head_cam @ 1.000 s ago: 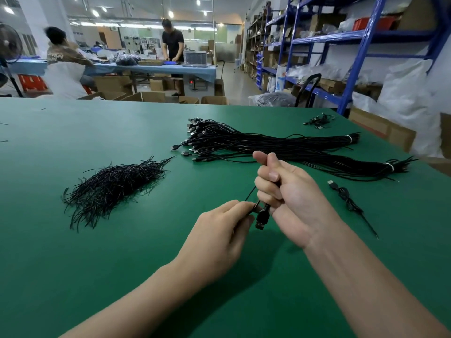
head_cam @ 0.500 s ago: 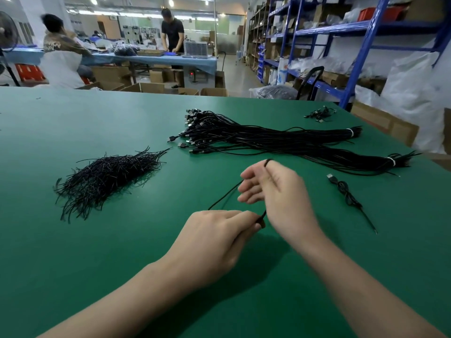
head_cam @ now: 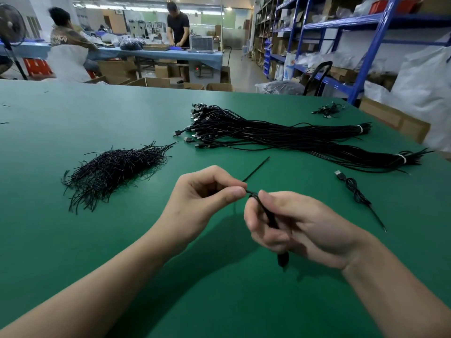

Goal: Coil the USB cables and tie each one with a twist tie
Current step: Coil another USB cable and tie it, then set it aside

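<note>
Black and thin, the USB cable is held just above the near-centre area of the green table, spanning both hands. The left hand pinches the cable between thumb and forefinger, with the other fingers curled under. From this pinch a short free end points away to the far right. The right hand grasps the gathered length of the cable, fingers curled round it. The strands run diagonally across the fingers, and the plug end protrudes below the hand on the near side. The two hands are just beside each other, thumb tips nearly meeting at the cable.

To the left lies a loose heap of black twist ties, well apart from the hands. On the far side rests a large bundle of uncoiled cables, plugs fanned to the left, the right ends bound by white bands. One coiled and tied cable lies to the right of the hands. A small cluster of cables sits at the far right edge.

Beyond the table stand blue shelving and cardboard boxes, and two persons are at a distant workbench.
</note>
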`<state>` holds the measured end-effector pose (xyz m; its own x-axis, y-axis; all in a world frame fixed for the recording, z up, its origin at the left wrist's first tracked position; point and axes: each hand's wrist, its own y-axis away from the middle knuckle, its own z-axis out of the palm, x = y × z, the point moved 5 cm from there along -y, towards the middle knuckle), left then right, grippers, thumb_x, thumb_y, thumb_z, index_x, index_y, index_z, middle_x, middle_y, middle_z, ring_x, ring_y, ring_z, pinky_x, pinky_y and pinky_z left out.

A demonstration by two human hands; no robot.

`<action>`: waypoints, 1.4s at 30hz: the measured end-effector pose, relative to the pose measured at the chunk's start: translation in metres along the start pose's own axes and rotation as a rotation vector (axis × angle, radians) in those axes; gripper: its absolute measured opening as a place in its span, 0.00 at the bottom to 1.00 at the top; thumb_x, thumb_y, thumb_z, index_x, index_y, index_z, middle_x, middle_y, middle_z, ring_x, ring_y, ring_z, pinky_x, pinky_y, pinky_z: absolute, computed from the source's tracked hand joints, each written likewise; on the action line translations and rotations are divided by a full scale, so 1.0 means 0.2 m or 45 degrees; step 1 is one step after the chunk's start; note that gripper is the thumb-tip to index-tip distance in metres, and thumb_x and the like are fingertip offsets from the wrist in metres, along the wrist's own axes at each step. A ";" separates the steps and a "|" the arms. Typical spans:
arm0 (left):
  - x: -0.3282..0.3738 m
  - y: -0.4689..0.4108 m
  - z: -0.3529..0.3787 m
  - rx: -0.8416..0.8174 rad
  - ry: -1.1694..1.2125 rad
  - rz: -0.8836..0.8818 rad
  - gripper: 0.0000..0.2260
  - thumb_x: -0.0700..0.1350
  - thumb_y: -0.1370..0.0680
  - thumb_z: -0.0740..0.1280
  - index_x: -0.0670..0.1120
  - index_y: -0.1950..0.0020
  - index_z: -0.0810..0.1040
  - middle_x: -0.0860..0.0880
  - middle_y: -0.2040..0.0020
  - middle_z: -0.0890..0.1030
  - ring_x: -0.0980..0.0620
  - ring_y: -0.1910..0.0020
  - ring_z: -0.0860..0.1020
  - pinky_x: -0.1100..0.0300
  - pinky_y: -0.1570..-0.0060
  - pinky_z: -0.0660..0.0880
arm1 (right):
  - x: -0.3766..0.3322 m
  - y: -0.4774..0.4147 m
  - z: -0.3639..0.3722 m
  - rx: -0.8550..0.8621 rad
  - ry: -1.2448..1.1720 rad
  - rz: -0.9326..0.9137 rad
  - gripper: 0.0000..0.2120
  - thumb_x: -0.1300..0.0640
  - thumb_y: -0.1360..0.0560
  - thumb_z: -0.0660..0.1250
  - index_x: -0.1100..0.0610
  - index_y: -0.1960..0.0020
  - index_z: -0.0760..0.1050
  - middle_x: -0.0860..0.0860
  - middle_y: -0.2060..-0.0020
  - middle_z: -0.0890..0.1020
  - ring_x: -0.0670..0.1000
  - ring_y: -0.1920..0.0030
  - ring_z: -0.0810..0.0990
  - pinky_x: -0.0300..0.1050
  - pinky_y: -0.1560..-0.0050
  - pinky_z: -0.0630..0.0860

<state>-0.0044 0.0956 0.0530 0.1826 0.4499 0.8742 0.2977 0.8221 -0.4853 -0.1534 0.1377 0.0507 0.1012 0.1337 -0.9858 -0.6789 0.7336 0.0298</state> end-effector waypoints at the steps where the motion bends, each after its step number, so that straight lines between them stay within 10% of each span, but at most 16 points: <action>1: -0.01 0.00 0.00 0.010 0.002 -0.028 0.05 0.41 0.26 0.73 0.50 0.58 0.86 0.53 0.61 0.84 0.56 0.60 0.79 0.64 0.55 0.76 | 0.00 0.00 -0.01 0.028 -0.067 -0.036 0.19 0.47 0.17 0.56 0.56 0.55 0.79 0.46 0.73 0.68 0.47 0.72 0.60 0.39 0.71 0.55; 5: -0.06 0.02 0.00 0.039 -0.264 -0.036 0.08 0.45 0.22 0.70 0.52 0.46 0.86 0.41 0.54 0.83 0.38 0.55 0.78 0.46 0.51 0.75 | 0.00 -0.03 -0.04 0.295 -0.215 -0.209 0.17 0.51 0.16 0.56 0.56 0.55 0.78 0.46 0.73 0.68 0.44 0.74 0.59 0.34 0.73 0.60; 11: -0.11 0.09 0.13 -0.162 -0.765 0.082 0.10 0.40 0.18 0.67 0.55 0.50 0.84 0.60 0.64 0.79 0.63 0.67 0.73 0.72 0.62 0.66 | -0.03 -0.04 -0.12 0.729 -0.251 -0.477 0.14 0.54 0.15 0.54 0.60 0.50 0.75 0.50 0.68 0.79 0.46 0.71 0.75 0.36 0.71 0.70; 17: -0.08 0.10 0.19 -0.226 -0.917 0.179 0.09 0.42 0.18 0.67 0.46 0.41 0.84 0.58 0.62 0.81 0.64 0.62 0.77 0.75 0.58 0.67 | -0.09 -0.03 -0.16 0.956 0.415 -0.579 0.16 0.57 0.14 0.54 0.62 0.51 0.76 0.56 0.61 0.86 0.53 0.60 0.87 0.44 0.59 0.82; 24: 0.03 0.08 0.14 -0.155 -1.138 0.512 0.04 0.42 0.21 0.71 0.44 0.50 0.85 0.51 0.56 0.81 0.51 0.59 0.80 0.58 0.55 0.77 | -0.01 -0.03 -0.15 0.826 1.360 -0.252 0.20 0.47 0.15 0.57 0.55 0.61 0.74 0.48 0.71 0.78 0.48 0.69 0.75 0.48 0.65 0.72; 29: 0.06 0.05 0.07 0.071 -0.909 0.489 0.03 0.39 0.24 0.74 0.44 0.54 0.81 0.57 0.59 0.81 0.62 0.59 0.77 0.74 0.55 0.67 | 0.05 -0.01 -0.14 0.535 0.867 -0.059 0.32 0.35 0.20 0.49 0.56 0.62 0.80 0.49 0.74 0.75 0.45 0.72 0.69 0.36 0.68 0.66; 36: -0.07 0.03 0.05 -0.008 -0.149 -0.017 0.05 0.44 0.26 0.74 0.53 0.53 0.87 0.54 0.60 0.85 0.59 0.62 0.79 0.67 0.59 0.75 | 0.10 0.03 -0.04 0.086 -0.014 -0.048 0.18 0.49 0.18 0.56 0.56 0.55 0.81 0.48 0.74 0.71 0.47 0.72 0.62 0.39 0.70 0.59; 42: -0.14 0.09 0.16 -0.139 -0.502 -0.052 0.11 0.40 0.17 0.66 0.55 0.52 0.84 0.58 0.67 0.78 0.59 0.69 0.72 0.67 0.62 0.70 | 0.01 -0.01 -0.07 0.449 -0.413 -0.481 0.16 0.51 0.17 0.57 0.57 0.52 0.79 0.52 0.67 0.80 0.47 0.73 0.72 0.38 0.70 0.69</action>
<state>-0.0342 0.1098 0.0201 -0.1984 0.5347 0.8214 0.3992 0.8095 -0.4305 -0.1611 0.1275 0.0473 0.5420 -0.0232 -0.8400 -0.2770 0.9388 -0.2047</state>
